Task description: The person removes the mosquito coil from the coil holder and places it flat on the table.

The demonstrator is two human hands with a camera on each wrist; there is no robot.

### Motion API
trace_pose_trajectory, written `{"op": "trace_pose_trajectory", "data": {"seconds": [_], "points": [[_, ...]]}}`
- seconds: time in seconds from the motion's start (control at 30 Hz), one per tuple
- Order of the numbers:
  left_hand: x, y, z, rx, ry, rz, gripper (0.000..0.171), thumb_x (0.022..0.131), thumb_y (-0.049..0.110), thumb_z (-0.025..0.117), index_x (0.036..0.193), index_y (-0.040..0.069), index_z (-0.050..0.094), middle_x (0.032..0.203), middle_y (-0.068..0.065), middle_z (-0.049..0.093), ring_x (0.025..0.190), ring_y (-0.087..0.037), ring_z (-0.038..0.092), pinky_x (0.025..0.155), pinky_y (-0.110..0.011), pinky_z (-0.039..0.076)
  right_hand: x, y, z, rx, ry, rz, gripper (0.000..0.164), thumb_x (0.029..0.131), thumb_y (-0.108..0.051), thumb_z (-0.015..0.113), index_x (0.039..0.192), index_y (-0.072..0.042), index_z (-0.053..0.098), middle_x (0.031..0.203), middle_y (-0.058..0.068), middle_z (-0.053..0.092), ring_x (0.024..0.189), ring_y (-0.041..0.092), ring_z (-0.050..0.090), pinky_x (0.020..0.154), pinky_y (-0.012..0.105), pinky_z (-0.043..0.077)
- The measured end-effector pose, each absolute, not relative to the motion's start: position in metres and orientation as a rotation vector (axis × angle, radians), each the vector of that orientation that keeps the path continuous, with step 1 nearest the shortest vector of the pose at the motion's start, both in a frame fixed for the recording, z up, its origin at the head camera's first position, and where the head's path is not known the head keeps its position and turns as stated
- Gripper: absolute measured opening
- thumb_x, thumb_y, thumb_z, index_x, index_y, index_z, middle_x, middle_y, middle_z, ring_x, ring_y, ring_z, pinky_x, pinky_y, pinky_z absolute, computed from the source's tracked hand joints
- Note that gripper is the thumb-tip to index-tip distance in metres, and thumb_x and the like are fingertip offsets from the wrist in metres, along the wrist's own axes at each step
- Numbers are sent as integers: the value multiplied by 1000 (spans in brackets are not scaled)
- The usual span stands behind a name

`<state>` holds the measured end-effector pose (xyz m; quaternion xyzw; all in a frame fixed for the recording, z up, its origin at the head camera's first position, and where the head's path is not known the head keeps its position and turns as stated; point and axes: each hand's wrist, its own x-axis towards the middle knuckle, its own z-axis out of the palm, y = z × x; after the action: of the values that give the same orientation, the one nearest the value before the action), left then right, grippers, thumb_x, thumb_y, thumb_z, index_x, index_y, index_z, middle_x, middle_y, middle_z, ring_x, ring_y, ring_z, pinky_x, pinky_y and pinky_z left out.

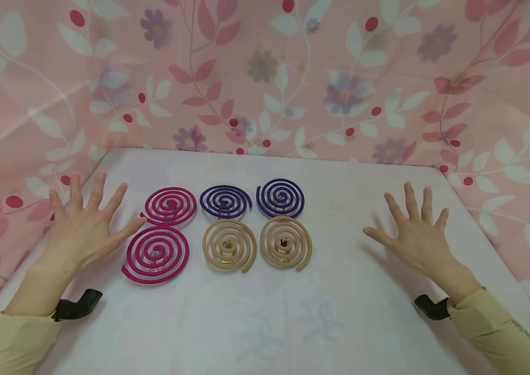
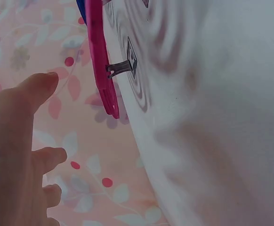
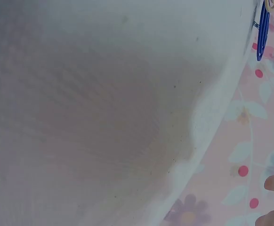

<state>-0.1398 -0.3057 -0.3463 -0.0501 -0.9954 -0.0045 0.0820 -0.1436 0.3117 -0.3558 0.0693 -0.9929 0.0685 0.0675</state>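
Note:
Spiral mosquito coils stand raised on small metal stands. Two are pink, a rear one (image 1: 169, 204) and a front one (image 1: 158, 250); two are dark blue, a left (image 1: 224, 200) and a right (image 1: 281, 196); two are tan, a left (image 1: 229, 242) and a right (image 1: 285, 219). My left hand (image 1: 82, 229) is spread beside the pink coils, fingers pointing away and holding nothing. Far to the right of the coils, my right hand (image 1: 419, 237) is spread too, holding nothing. In the left wrist view, a pink coil (image 2: 98, 52) sits on its clip-like stand (image 2: 120, 67).
A white cloth-covered table (image 1: 363, 323) lies beneath everything, faint blue marks showing near its front. Pink floral fabric (image 1: 255, 78) hangs behind it and along both sides. A black wrist band piece (image 1: 79, 304) shows at the left cuff, another (image 1: 431, 307) at the right.

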Motion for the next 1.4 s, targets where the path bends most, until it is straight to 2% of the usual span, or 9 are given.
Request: {"op": "trace_pose_trajectory", "data": {"seconds": [0.17,0.33,0.57,0.7,0.8,0.87,1.03,1.2,1.4], "points": [[-140,-302,-346,-159,-2969,7,91,91,70,47,160,16,22,165,-26,-1,146,-51,-23,107,-76,-20,-143,310,-357,218,-2979,217,98,87,-72,56,160,-15,22,167,17,-12,147,45,-25,100,87,-7],[-141,-297,-345,-178,-2944,24,90,90,69,51,158,15,27,164,-27,4,147,-49,-22,108,-77,-17,-141,306,-357,233,-2972,229,98,88,-71,56,160,-15,22,167,15,-14,147,44,-26,100,86,-9],[-141,-289,-346,-225,-2948,0,90,91,68,51,159,15,25,165,-25,3,147,-51,-20,110,-75,-17,-140,300,-357,252,-2976,231,97,88,-71,56,159,-14,23,167,15,-12,148,43,-25,103,84,-9],[-141,-284,-347,-292,-2956,-188,87,92,60,56,158,11,27,165,-26,5,147,-54,-13,113,-76,-8,-139,296,-357,279,-2948,308,92,90,-67,57,157,-10,29,167,19,-3,150,46,-15,109,79,-5],[-140,-278,-346,-326,-2964,-394,84,93,55,59,157,9,30,165,-25,10,148,-55,-3,116,-72,1,-137,294,-357,307,-2901,434,85,92,-60,60,154,-7,35,167,20,8,152,46,-2,115,74,2],[-138,-272,-345,-332,-2951,-516,79,95,49,61,156,8,32,164,-25,17,148,-53,9,116,-71,10,-135,291,-356,321,-2874,538,80,93,-55,62,153,-7,38,166,19,15,152,45,7,115,73,11],[-133,-251,-344,-300,-2823,-768,61,96,30,64,150,9,43,152,-22,44,136,-47,41,105,-72,34,-130,279,-354,317,-2829,826,66,95,-43,66,149,-10,46,161,13,32,146,42,30,107,71,30],[-127,-229,-341,-336,-2708,-911,54,95,19,66,145,11,50,134,-21,60,125,-41,54,99,-65,46,-127,271,-350,287,-2841,1082,59,99,-39,61,148,-11,46,155,15,42,139,42,43,109,62,38],[-124,-213,-339,-399,-2688,-1009,48,95,16,67,140,10,53,125,-20,64,111,-39,63,90,-57,55,-126,265,-345,196,-2875,1301,52,102,-42,55,147,-16,49,149,13,50,134,35,50,108,55,43]]}}
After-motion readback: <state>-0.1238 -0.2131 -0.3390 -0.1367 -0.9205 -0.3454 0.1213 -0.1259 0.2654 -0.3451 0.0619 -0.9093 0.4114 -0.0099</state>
